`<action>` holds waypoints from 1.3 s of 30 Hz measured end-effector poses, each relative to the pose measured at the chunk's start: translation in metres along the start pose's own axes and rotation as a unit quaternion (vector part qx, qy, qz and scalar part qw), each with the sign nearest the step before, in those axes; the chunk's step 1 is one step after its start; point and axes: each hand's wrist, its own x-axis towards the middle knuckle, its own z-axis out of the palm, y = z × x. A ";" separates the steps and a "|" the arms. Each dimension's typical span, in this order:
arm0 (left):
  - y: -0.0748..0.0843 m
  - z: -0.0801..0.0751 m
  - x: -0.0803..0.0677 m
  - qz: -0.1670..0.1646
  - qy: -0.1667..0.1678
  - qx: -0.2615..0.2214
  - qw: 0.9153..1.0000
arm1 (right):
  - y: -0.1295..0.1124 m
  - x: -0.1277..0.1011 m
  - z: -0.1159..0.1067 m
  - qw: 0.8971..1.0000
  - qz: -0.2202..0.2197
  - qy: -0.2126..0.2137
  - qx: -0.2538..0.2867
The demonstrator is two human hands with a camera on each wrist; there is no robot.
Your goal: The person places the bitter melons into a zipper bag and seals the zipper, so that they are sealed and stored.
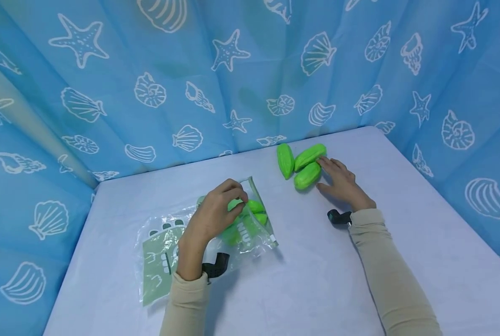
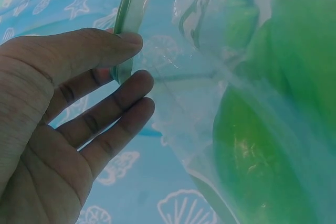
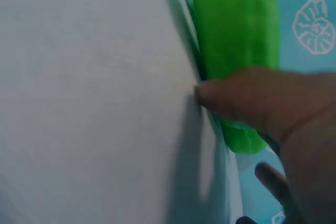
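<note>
A clear zip bag with green print lies on the table, its mouth facing right. Inside it are several bright green pieces, seen through the plastic. My left hand pinches the bag's rim between thumb and index finger; the other fingers extend loosely. Three plump, cucumber-shaped green pieces lie close together at the back: a left one, a rear one and a front one. Beside the front piece is my right hand, fingers spread, its fingertips at or near the pieces; contact is unclear.
A white cloth covers the table. Blue curtains with white shell and starfish prints stand behind it and at both sides. Small black devices are on the left wrist and the right wrist.
</note>
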 end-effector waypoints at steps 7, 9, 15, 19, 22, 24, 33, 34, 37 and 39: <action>0.001 -0.001 -0.001 -0.005 0.000 0.005 1.000 | -0.004 -0.003 0.002 0.998 -0.001 0.060 0.020; 0.000 0.000 -0.001 -0.006 -0.002 0.004 1.000 | -0.003 -0.004 0.002 0.998 -0.003 0.064 0.024; 0.000 0.000 -0.001 -0.008 -0.002 0.004 1.000 | -0.001 -0.007 0.002 0.996 0.037 0.051 0.055; 0.001 -0.001 -0.002 -0.010 -0.003 0.007 1.000 | -0.001 -0.010 0.002 0.996 0.052 0.037 0.067; 0.001 -0.001 -0.003 -0.011 -0.002 0.006 1.000 | -0.003 -0.013 0.000 0.996 0.040 0.039 0.069; 0.001 -0.001 -0.004 -0.009 -0.001 0.005 1.000 | -0.004 -0.015 -0.002 0.996 0.027 0.042 0.073; 0.000 0.001 -0.005 -0.009 0.000 0.005 1.000 | -0.015 -0.020 -0.007 0.997 -0.007 0.037 0.074; 0.000 0.002 -0.005 -0.009 0.000 0.007 1.000 | -0.017 -0.021 -0.008 0.997 -0.013 0.034 0.074; 0.000 0.002 -0.006 -0.012 -0.001 0.007 1.000 | -0.027 -0.022 -0.011 0.996 -0.043 0.021 0.074; 0.000 0.002 -0.006 -0.015 -0.002 0.009 1.000 | -0.033 -0.023 -0.013 0.996 -0.059 0.010 0.073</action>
